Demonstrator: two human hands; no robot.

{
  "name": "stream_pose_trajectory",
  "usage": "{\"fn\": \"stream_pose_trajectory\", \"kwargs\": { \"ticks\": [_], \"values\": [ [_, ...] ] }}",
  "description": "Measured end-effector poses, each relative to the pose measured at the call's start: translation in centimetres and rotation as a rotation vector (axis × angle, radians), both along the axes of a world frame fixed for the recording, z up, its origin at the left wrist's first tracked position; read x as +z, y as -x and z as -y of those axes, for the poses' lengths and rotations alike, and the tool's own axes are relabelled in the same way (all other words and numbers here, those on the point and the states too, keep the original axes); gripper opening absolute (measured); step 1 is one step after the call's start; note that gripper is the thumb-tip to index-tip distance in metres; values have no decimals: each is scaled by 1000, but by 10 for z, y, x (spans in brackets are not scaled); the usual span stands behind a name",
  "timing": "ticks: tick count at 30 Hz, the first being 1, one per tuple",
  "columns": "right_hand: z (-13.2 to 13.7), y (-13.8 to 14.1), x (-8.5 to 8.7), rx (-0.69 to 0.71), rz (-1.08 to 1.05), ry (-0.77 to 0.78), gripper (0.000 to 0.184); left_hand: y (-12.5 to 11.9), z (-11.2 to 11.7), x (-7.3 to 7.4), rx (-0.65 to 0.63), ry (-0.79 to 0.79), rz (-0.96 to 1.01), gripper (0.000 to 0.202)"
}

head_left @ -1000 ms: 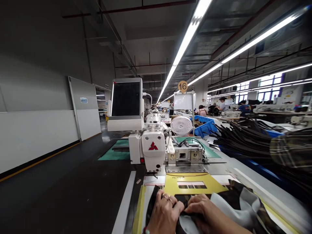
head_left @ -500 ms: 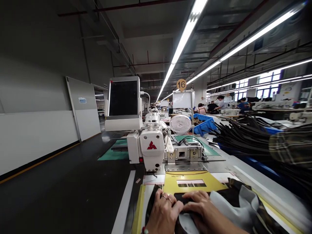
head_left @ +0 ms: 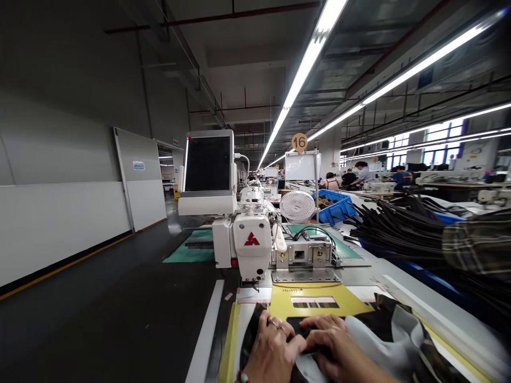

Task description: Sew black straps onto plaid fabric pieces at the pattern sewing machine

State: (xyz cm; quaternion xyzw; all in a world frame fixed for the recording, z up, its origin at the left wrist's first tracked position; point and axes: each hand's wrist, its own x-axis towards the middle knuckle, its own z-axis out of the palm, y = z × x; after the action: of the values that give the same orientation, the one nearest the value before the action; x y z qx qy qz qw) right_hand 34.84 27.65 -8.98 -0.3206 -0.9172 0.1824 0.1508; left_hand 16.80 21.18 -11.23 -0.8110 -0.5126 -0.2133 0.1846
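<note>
My left hand (head_left: 273, 354), with rings on two fingers, and my right hand (head_left: 331, 343) lie side by side at the bottom of the view. Their fingers curl onto a dark camouflage-patterned fabric piece (head_left: 383, 306) with a pale grey panel (head_left: 379, 340). Both hands appear to grip its dark edge, though the fingers hide the exact hold. The fabric lies on a yellow sewing template (head_left: 287, 300) with a slotted window, just in front of the white sewing machine head (head_left: 251, 244).
A monitor (head_left: 207, 165) stands behind the machine, with a white fan (head_left: 297, 206) and blue crates (head_left: 337, 210) beyond. A pile of black strips (head_left: 399, 229) and blurred plaid cloth (head_left: 479, 244) fill the right side. Distant co-workers (head_left: 361, 175) stand among other machines.
Both hands remain on the fabric, and my right hand has shifted only slightly. The whole view has tilted a little with my head.
</note>
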Motion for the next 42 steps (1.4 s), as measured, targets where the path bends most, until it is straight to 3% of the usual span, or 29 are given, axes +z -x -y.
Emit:
{"fn": "stream_pose_trajectory", "kwargs": {
  "ticks": [12,22,42],
  "values": [
    [0,-2,0,-4,27,-45,37,-3,9,17,-13,318,104,35],
    [2,-2,4,2,34,-24,39,-2,5,6,-15,250,133,33],
    [2,-3,7,-2,9,-17,39,-4,6,7,-22,240,166,30]
  ]
}}
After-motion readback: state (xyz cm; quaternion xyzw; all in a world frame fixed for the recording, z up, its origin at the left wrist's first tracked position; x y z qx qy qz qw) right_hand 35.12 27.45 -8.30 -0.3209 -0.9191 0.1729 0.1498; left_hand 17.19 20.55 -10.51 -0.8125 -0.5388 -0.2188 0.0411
